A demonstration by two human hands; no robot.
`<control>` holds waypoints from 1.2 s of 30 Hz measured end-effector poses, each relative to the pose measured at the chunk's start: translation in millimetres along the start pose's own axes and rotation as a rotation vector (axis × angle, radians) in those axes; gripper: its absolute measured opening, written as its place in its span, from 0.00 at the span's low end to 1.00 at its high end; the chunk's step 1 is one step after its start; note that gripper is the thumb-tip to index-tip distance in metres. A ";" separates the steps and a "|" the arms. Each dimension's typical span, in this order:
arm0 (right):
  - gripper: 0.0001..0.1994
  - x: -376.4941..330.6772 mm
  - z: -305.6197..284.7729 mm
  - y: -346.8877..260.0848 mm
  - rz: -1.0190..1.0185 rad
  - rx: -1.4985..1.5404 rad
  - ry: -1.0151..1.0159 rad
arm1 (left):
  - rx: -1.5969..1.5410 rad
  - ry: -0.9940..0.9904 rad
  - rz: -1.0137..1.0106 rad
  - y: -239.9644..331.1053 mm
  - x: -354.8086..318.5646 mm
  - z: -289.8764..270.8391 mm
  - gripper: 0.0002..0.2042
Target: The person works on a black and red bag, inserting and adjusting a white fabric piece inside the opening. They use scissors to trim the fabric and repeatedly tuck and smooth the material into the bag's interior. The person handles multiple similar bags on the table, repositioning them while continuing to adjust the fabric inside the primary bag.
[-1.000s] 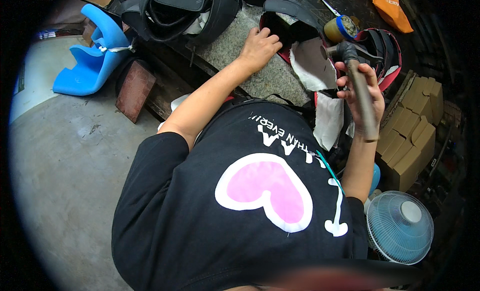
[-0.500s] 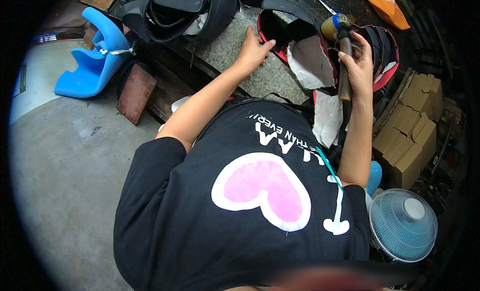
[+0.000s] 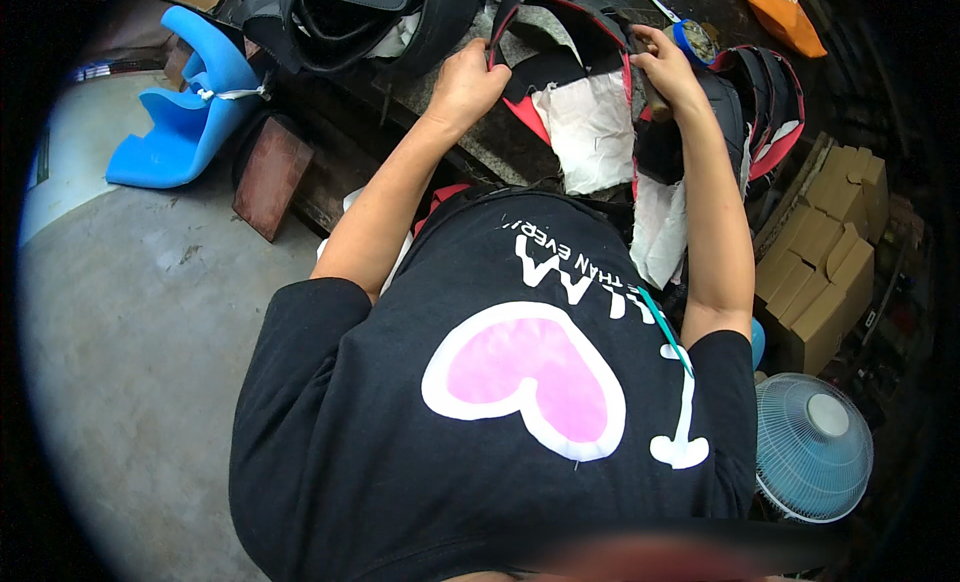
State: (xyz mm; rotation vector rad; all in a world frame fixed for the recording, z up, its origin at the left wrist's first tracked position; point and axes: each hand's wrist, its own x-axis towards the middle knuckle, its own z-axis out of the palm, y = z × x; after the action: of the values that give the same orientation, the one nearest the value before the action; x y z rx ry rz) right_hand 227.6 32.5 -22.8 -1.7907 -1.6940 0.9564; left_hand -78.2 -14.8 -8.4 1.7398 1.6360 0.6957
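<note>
1. The left hand (image 3: 465, 82) pinches the near edge of a black seat cover with red piping (image 3: 560, 27), fingers closed on its rim where it lies on the stone-topped table (image 3: 500, 147).
2. The right hand (image 3: 665, 67) is wrapped shut around a dark tool handle (image 3: 650, 82), most likely a hammer, though its head is hidden behind the fingers.
3. The cover spans the gap between the two hands, its long axis running left to right across the table. The tool stands over its right end, so the right hand is the one placed over the working edge while the left pins the other side.
4. A white lining sheet (image 3: 595, 132) hangs from under the cover toward the person's black shirt (image 3: 500, 422).
5. A stack of plain brown cardboard boxes (image 3: 825, 252) sits low on the right, well apart from the hands, with a pale blue fan (image 3: 812, 447) below it.
6. A blue plastic seat shell (image 3: 185, 112) rests on the floor to the left. An orange bag (image 3: 780, 12) lies at the table's far right.
</note>
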 end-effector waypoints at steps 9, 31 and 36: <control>0.25 -0.5 32.3 11.1 0.027 -0.368 0.205 | 0.068 0.096 0.095 10.8 -10.7 -4.7 0.24; 0.13 -53.6 56.1 -8.0 -0.227 -0.129 -0.042 | 0.254 -0.308 0.409 7.4 12.5 63.5 0.20; 0.13 -47.5 56.1 2.3 -0.154 0.021 -0.016 | 0.396 -0.406 0.446 17.4 14.4 62.6 0.21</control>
State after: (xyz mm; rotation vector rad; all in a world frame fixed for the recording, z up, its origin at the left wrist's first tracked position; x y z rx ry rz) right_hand 187.0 -21.0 -52.7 -1.6165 -1.7959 0.9204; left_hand -18.6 -6.8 -36.9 2.3849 1.1655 0.1798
